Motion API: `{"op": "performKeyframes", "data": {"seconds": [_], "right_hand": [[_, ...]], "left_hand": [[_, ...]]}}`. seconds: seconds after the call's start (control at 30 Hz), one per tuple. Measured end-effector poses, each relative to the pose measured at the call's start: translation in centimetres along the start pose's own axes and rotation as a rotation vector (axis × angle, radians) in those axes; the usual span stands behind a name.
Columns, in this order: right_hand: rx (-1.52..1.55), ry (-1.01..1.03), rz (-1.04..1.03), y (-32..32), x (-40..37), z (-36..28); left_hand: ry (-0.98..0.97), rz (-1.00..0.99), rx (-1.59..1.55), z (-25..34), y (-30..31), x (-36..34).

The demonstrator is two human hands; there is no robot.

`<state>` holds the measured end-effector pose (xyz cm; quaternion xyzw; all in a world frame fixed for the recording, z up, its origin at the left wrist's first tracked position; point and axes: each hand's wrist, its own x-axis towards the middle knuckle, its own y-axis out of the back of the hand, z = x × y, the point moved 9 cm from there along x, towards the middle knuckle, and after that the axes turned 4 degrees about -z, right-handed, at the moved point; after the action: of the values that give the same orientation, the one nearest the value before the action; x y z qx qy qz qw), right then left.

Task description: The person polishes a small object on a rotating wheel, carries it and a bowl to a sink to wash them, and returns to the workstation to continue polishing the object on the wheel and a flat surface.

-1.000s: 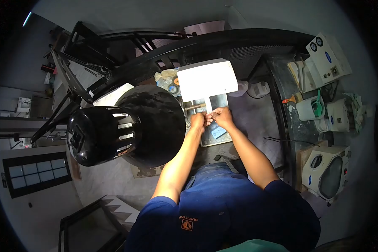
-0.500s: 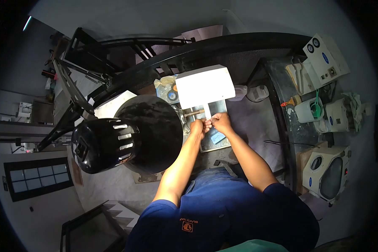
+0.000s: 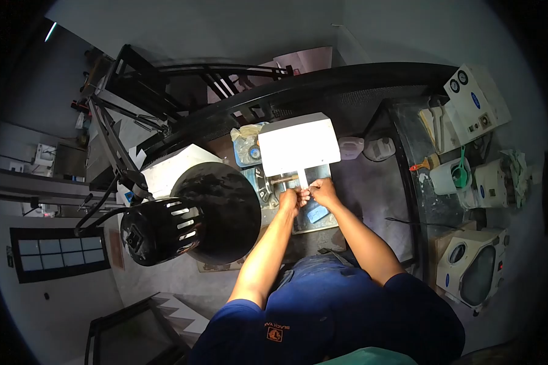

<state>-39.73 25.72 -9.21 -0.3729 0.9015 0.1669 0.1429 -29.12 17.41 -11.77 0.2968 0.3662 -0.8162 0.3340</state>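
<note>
My left hand and my right hand meet just below a white hood. Both have their fingers pinched together around something too small to make out. A narrow white wheel edge shows directly above the fingertips; whether they touch it cannot be told. To its left a brownish spindle runs out of a metal motor part. Under my wrists, a light blue block lies in a metal tray.
A large black lamp blocks the view left of my left forearm. Behind it stands a white box. A blue tray holds a plastic bag. On the right bench are a white tub, a brush and a beige blasting cabinet.
The whole scene sits slightly lower in the picture, as the head has tilted. My hands stay close together below the hood, with only slight finger movement.
</note>
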Motion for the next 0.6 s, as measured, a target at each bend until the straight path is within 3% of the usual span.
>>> {"op": "performKeyframes", "data": {"seconds": [0.1,0.2,0.43,0.6], "right_hand": [[-0.082,-0.010,0.012,0.4,-0.1,-0.3],[0.043,-0.039,-0.054,0.7,-1.0,-1.7],[-0.085,0.001,-0.090,-1.2,0.8,0.8],[0.070,-0.037,-0.098,-0.7,0.7,1.0]], "left_hand": [[0.003,0.008,-0.019,-0.2,-0.1,-0.5],[-0.018,-0.020,-0.019,0.2,-0.7,-0.7],[-0.035,0.030,0.004,0.4,0.7,-0.7],[0.000,0.018,0.084,0.4,0.5,0.4]]}}
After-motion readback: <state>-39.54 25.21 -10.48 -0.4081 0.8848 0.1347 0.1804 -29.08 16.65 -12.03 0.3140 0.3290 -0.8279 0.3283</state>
